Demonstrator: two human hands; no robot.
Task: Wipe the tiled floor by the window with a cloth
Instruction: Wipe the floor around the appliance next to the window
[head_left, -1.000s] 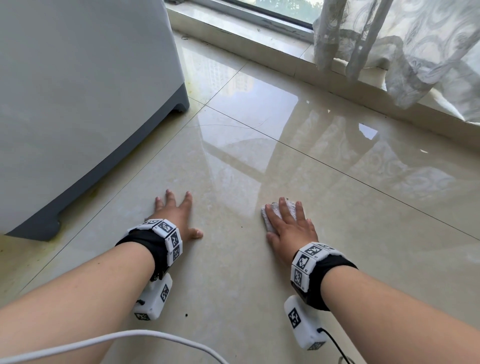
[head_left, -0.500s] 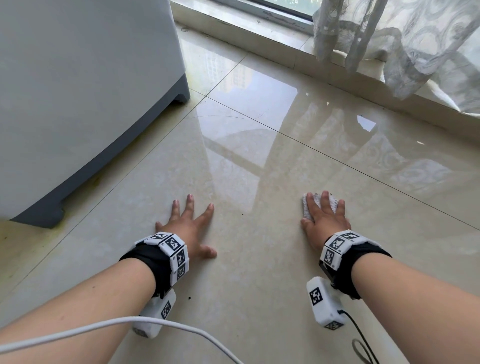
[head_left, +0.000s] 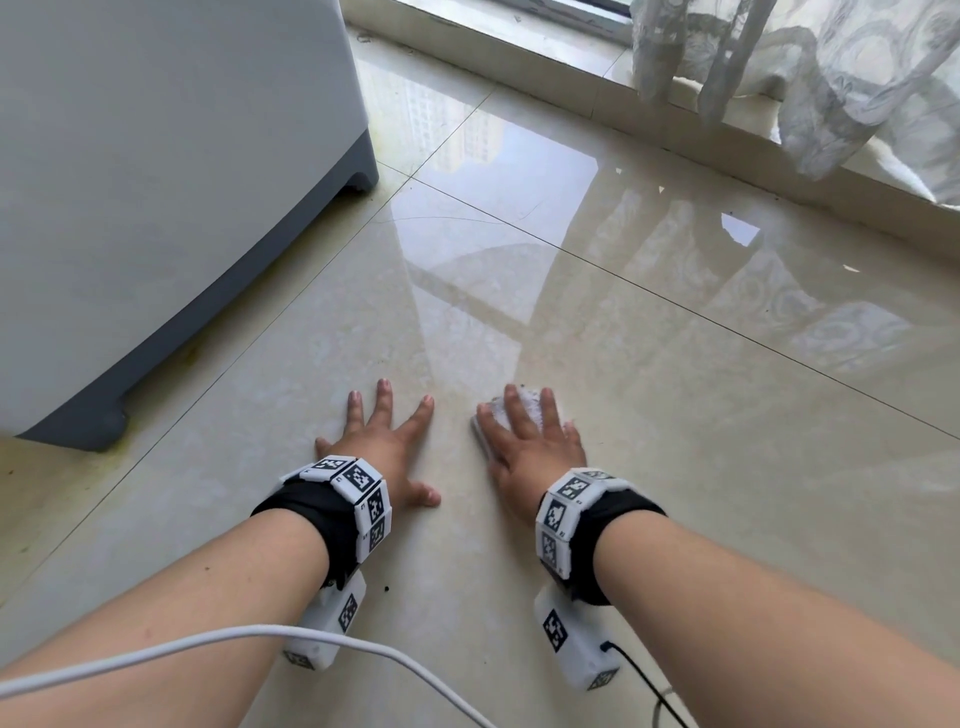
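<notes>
Cloth (head_left: 530, 404) under right hand (head_left: 530, 453), axis unclear

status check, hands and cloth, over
Left hand flat on floor, holding nothing. Right hand presses cloth down. Grey appliance left, curtain ahead, both apart.

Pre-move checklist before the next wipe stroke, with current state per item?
1. Cloth under right hand: ok, flat fingers press it to the tiled floor.
2. Left hand braced: ok, flat on the tile, fingers spread, apart from the cloth.
3. Path ahead: ok, bare glossy tile up to the sill; curtain hangs there.
4. White cable: ok, crosses near the left forearm, behind both hands.
5. Dirt remaining: not ok, yellowish stain along the grey appliance base, dark speck by the left wrist.
6. Cloth dampness: cannot tell.
</notes>
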